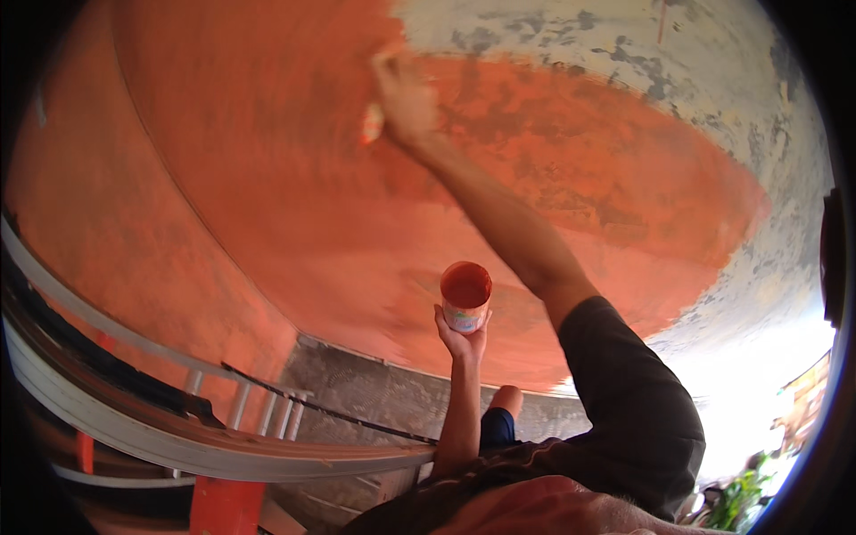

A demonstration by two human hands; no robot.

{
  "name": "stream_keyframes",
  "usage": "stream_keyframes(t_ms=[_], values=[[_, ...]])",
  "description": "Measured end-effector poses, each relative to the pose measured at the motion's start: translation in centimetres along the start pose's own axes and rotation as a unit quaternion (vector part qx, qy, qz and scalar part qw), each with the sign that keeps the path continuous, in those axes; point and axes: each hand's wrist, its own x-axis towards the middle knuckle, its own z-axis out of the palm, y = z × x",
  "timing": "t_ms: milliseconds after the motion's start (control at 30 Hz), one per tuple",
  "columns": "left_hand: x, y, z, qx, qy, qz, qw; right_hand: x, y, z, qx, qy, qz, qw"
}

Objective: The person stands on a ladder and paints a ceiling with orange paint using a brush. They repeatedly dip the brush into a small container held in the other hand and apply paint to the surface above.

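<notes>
My left hand [461, 341] is closed around the lower part of a small paint can [465, 318], held upright. Its open top shows red-orange paint [466, 287] inside, and its side is smeared with colour. My right arm reaches up to the wall [312, 169], where my right hand [407, 100] is closed and blurred by motion. A pale, orange-stained end of what looks like a paintbrush [372, 123] sticks out below that hand; the rest is hidden. Orange paint covers much of the wall, streaked darker and lighter, and borders a bare grey-white patchy area [571, 36].
At the lower left, a metal ladder [223, 456] with rungs and a red part [226, 506] stands close to my left arm. A dark grey unpainted band [357, 379] runs along the wall's bottom. Green plants [740, 499] and bright light show at the lower right.
</notes>
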Motion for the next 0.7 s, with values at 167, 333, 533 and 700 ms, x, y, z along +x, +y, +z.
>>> stream_keyframes(t_ms=[167,333,533,700], values=[[-0.6,0.2,0.1,0.021,-0.023,0.021,0.999,3.1,-4.0,3.0,0.179,-0.093,0.075,0.977],[-1.0,0.6,-0.4,0.028,0.004,-0.002,1.000,-0.4,4.6,-5.8,0.081,0.087,0.082,0.990],[-1.1,0.2,0.8,0.010,0.010,-0.006,1.000,0.5,0.1,-7.4,0.247,0.071,0.089,0.962],[-0.7,-0.5,1.0,0.011,-0.001,-0.008,1.000,2.2,4.3,0.3,0.116,0.042,0.051,0.991]])
